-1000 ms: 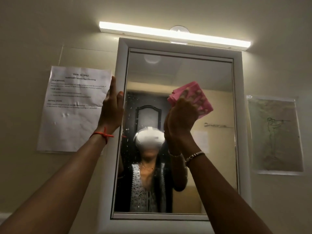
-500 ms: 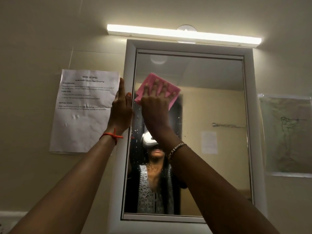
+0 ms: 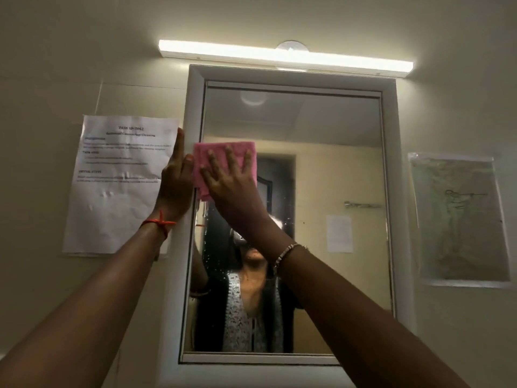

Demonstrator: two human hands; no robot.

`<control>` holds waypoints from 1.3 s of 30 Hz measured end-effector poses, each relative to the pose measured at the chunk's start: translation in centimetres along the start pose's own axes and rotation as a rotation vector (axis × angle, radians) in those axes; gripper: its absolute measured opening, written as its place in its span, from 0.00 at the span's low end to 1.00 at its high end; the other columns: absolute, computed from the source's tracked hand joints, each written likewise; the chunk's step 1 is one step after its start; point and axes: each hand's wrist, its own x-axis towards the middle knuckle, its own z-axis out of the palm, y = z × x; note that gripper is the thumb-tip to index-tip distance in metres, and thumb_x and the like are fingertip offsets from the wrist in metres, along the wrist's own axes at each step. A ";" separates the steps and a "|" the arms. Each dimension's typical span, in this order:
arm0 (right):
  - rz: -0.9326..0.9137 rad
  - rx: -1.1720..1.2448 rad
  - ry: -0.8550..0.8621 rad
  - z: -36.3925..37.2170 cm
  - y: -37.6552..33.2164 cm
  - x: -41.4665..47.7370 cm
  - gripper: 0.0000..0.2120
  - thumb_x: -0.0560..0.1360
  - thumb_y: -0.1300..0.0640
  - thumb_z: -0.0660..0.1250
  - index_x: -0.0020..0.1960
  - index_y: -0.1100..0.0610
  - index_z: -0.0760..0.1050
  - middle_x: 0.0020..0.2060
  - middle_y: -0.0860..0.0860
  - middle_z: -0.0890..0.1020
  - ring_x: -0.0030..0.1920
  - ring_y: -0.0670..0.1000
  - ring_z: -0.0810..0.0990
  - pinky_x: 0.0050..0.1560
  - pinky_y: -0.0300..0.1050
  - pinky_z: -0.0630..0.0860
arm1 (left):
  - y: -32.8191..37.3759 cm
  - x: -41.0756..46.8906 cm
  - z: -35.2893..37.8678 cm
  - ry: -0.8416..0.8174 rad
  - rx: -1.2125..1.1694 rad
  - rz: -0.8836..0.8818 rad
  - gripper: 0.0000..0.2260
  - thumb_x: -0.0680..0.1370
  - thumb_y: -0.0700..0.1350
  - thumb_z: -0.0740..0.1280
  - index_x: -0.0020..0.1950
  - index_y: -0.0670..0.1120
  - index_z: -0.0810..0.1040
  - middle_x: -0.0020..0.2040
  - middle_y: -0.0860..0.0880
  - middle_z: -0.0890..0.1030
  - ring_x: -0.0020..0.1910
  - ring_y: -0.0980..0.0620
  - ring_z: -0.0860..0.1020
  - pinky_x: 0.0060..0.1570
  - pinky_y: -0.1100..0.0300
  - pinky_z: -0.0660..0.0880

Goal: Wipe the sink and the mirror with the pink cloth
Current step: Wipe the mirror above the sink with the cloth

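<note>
Hanging on the beige wall at the left, a white printed paper sheet point(image 3: 117, 186) is just beside the left hand point(image 3: 176, 189). This hand rests on the left edge of the white-framed rectangular mirror point(image 3: 335, 163); its grip is open, with straight fingers. Next, the pink square cloth point(image 3: 202, 155) lies flat on the upper left glass, pressed by the right hand point(image 3: 232, 183) with spread, straight fingers, so this grip is open too. A drawing in a plastic sleeve point(image 3: 458, 219) hangs at the right.

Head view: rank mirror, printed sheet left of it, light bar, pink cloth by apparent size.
1. mirror
2. printed sheet
3. light bar and pink cloth: similar area, bar long and thin, cloth partly under the right hand, so unranked.
</note>
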 end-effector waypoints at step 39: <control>0.183 0.158 0.282 0.7 17.9 -14.0 0.20 0.71 0.53 0.61 0.60 0.58 0.76 0.59 0.58 0.79 0.61 0.64 0.75 0.62 0.69 0.67 | 0.4 -0.2 -0.3 0.074 -0.005 -0.099 0.24 0.81 0.50 0.47 0.76 0.47 0.49 0.74 0.37 0.61 0.66 0.32 0.67 0.66 0.37 0.66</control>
